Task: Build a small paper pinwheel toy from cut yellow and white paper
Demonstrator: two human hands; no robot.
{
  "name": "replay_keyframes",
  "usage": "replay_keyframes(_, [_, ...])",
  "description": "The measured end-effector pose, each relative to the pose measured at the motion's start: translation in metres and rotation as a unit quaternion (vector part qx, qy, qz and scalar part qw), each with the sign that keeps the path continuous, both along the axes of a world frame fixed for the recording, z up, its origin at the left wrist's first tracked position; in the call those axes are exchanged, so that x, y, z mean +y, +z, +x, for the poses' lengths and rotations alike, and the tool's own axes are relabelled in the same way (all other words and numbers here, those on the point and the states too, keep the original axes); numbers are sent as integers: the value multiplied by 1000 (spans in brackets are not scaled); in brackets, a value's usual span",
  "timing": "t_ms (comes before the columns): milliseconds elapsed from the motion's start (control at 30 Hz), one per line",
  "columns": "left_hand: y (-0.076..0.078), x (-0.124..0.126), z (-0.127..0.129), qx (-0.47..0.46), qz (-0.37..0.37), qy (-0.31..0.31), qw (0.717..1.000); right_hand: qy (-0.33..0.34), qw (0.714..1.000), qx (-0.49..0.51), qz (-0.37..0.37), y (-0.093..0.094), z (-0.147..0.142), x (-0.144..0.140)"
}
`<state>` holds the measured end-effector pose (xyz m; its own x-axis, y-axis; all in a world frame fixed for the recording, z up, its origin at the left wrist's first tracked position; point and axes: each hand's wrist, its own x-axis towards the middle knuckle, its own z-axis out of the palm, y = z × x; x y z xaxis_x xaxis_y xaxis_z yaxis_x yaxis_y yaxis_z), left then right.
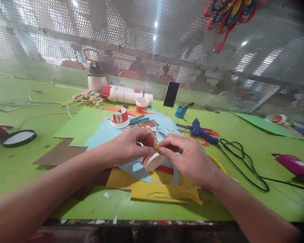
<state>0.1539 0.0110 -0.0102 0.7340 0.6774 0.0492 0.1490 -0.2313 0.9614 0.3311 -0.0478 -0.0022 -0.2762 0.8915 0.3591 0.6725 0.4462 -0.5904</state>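
1. A person sits at a green table (27,168), both bare arms reaching forward over a spread of coloured paper sheets (96,131).
2. The left hand (128,146) and right hand (188,155) meet at the middle, fingertips pinched shut on a small yellow paper piece (155,145).
3. Just below that piece, touching the fingers, is a paper cup (152,161), white with a red band, held tilted above yellow paper scraps (164,192).
4. The step in hand looks like fixing or shaping the yellow piece at the cup's rim; whether it is already stuck on cannot be told.
5. The next move seems to call for a steady, fine pinch and careful alignment, since the piece is tiny.
6. Farther back stand a decorated cup (120,118), a plain red-banded cup (142,104), a blue glue gun (201,132) and an upright phone (171,94).
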Motion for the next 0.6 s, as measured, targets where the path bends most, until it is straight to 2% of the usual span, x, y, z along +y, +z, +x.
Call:
replay_keyframes(367, [-2,0,0,41,27,18,999,5,999,-22,24,-6,1,0])
replay_keyframes(600, [-8,3,-1,36,22,-2,999,2,999,-26,21,-7,3,-1])
